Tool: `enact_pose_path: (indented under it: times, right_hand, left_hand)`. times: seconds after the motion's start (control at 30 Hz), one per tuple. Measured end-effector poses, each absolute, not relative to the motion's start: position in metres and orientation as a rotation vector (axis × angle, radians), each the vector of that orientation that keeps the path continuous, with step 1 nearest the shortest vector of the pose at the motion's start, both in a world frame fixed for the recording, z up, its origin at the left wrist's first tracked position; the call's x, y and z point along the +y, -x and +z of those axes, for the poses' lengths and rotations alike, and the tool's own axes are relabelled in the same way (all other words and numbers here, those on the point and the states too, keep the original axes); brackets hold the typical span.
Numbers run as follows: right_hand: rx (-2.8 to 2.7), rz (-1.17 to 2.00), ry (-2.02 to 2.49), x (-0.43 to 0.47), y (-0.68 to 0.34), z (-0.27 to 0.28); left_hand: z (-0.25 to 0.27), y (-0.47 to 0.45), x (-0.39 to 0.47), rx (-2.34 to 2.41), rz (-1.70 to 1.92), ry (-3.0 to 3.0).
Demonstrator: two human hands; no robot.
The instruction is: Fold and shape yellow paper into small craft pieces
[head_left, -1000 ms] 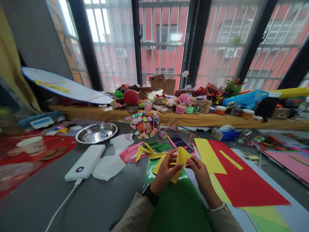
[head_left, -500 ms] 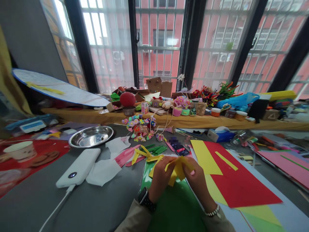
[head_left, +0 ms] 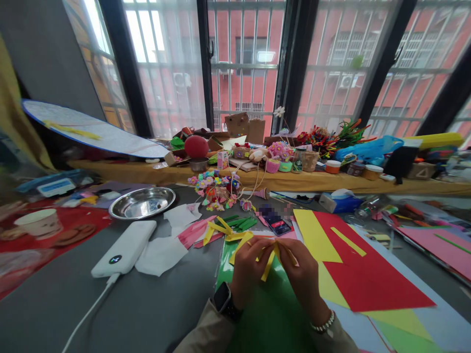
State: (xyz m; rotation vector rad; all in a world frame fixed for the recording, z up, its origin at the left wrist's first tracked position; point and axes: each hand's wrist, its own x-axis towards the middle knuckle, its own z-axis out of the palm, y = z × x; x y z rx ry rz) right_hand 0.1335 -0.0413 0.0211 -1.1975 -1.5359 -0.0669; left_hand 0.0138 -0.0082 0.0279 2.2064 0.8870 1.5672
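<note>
Yellow paper was between the two hands: a small folded piece [head_left: 270, 264], raised a little over the green sheet [head_left: 272, 314] on the desk [head_left: 158, 314]. The left hand [head_left: 245, 269] had its grip closed, with the thumb and the fingertips pinched together on the piece. The right hand [head_left: 302, 269] was pinching the same piece from the other side, and the fingertips of both hands were very near to each other. Whether they touched, I could not tell, because the fingers covered much of the paper. One narrow end of it hung below the hands.

Just beyond the left hand lay other yellow folded strips [head_left: 221, 227], near green strips [head_left: 243, 224] and pink strips [head_left: 193, 233]. The phone [head_left: 274, 220] lay beyond the hands, and the red sheet [head_left: 371, 279] was to the right of the right hand.
</note>
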Motion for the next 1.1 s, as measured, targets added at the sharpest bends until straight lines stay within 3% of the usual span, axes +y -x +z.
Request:
enact_pose_path:
  times: [1.1]
  right_hand:
    - [-1.537,-0.056,1.143,-0.0462,-0.1325,0.0266]
  left_hand:
    - [0.0253,-0.0147,-0.0094,0.802,1.73,-2.373]
